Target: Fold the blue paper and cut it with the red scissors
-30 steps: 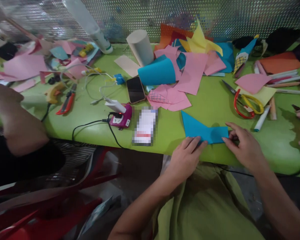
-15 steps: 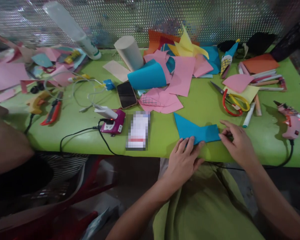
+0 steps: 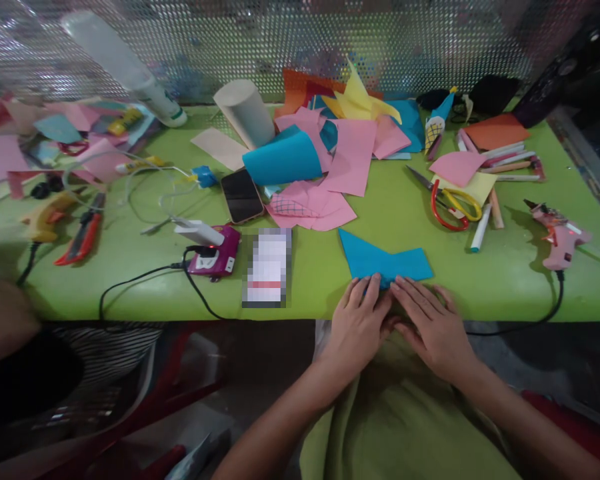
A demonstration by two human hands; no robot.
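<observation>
Green bench before a perforated metal screen, strewn with craft supplies. Blue folded paper: flat at the near edge. Left hand and right hand: side by side, grip released, fingers flat, fingertips pressing the paper's near edge. Scissors and pink glue gun: to the right. Phone and pink paper sheets: behind, left.

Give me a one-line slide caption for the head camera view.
Both hands, left hand and right hand, press a folded blue paper on a cluttered green table.
</observation>
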